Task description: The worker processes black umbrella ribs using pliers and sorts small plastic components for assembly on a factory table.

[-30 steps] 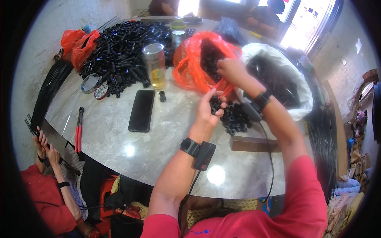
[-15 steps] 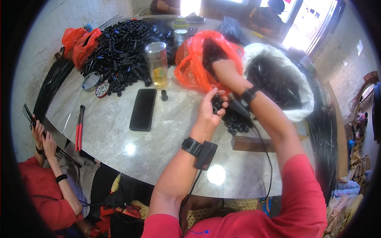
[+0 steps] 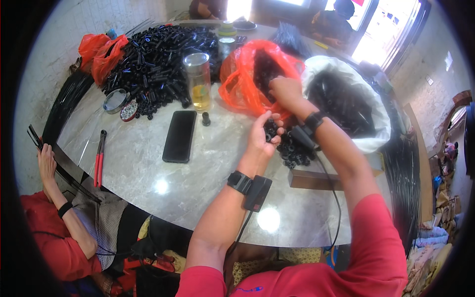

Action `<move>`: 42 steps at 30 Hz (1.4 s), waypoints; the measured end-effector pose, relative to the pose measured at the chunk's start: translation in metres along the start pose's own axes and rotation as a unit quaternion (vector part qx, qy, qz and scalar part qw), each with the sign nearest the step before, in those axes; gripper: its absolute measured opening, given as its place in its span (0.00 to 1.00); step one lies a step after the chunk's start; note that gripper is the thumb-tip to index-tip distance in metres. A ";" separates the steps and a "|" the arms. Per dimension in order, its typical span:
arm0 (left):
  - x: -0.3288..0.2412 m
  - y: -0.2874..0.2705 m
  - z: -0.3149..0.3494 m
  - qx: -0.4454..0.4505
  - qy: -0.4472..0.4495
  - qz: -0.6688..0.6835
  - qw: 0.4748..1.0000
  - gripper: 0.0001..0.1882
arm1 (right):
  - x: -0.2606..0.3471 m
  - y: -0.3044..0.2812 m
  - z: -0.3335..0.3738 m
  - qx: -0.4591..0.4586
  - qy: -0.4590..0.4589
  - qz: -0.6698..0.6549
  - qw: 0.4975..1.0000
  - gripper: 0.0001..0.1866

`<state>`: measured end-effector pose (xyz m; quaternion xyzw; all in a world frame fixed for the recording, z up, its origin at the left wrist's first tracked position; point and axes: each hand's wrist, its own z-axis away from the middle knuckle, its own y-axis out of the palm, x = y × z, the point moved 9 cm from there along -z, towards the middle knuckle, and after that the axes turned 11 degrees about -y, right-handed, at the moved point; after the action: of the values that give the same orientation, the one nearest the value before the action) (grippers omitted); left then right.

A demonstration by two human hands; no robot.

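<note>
Cupped palm up, my left hand (image 3: 262,136) holds several small black ring-like parts (image 3: 270,129). My right hand (image 3: 285,91) is at the mouth of a red plastic bag (image 3: 232,79), over the black parts (image 3: 264,69) inside it; its fingertips are partly hidden, and whether they grip a part cannot be made out. Just right of my left hand, a small heap of black rings (image 3: 295,154) lies on the table beside a brown box (image 3: 311,179). Farther right stands a white sack (image 3: 383,106) filled with dark pieces (image 3: 339,101).
A large pile of black tubular parts (image 3: 153,59) covers the far left. Before it stand a glass of yellow liquid (image 3: 200,89), a black phone (image 3: 179,136) and red-handled pliers (image 3: 99,161). Bundles of black rods line both table sides. A co-worker's hand (image 3: 47,161) holds rods at left.
My right hand has shifted slightly right and down at the bag's mouth. My left hand stays nearly still. One of the co-worker's hands has dropped from the rods.
</note>
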<state>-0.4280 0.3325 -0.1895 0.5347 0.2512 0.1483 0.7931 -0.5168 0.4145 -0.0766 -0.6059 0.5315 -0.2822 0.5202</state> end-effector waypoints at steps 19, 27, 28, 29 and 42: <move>-0.006 0.001 0.002 0.000 0.031 0.022 0.999 0.15 | 0.050 -0.053 0.066 0.020 0.042 -0.551 0.833 0.10; -0.005 -0.003 -0.003 0.009 0.026 0.031 0.999 0.10 | 0.089 -0.090 0.071 0.082 -0.142 -0.435 0.885 0.11; -0.005 -0.004 -0.003 0.007 0.026 0.032 0.999 0.10 | 0.075 -0.086 0.065 0.107 -0.049 -0.468 0.876 0.11; -0.003 -0.002 -0.001 0.012 0.007 0.037 0.999 0.10 | 0.061 -0.080 0.061 0.131 0.045 -0.496 0.857 0.11; 0.000 -0.002 -0.001 0.019 -0.009 0.030 0.999 0.13 | 0.002 0.015 -0.002 0.028 -0.001 -0.253 0.967 0.09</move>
<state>-0.4288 0.3323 -0.1916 0.5579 0.2309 0.1625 0.7804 -0.5235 0.4137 -0.0901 -0.7061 0.3524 -0.4184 0.4496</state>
